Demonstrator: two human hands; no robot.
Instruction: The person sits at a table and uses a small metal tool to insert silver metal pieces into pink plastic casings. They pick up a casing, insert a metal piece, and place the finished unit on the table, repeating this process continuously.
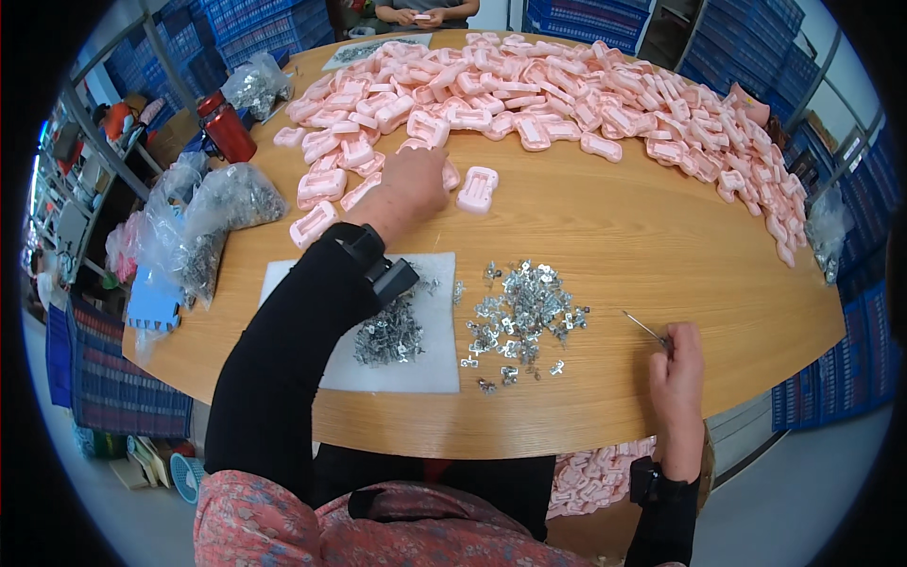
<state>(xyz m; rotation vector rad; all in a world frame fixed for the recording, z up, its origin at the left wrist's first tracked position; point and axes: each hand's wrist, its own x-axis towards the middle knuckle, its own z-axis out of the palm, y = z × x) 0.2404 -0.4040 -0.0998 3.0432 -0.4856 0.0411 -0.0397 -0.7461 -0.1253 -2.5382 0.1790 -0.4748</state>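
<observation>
My left hand [414,192] reaches out to the near edge of a big heap of pink plastic casings [529,90]. Its fingertips are hidden behind the back of the hand, among the casings there. One pink casing [478,190] lies apart, just right of that hand, with its hollow slotted side up. Above the table's right side, my right hand [677,369] is closed round a slim pointed metal tool [646,328], whose tip points to the far left. Between the hands lie a loose pile of small silvery metal clips [529,307] and a darker pile of metal springs [389,335].
The darker pile rests on a white foam sheet [430,378]. Plastic bags of metal parts [231,198] and a red flask [227,129] stand along the left edge. More casings [595,482] lie in a box below the table. Across the table, a person's hands [416,17] hold a pale piece.
</observation>
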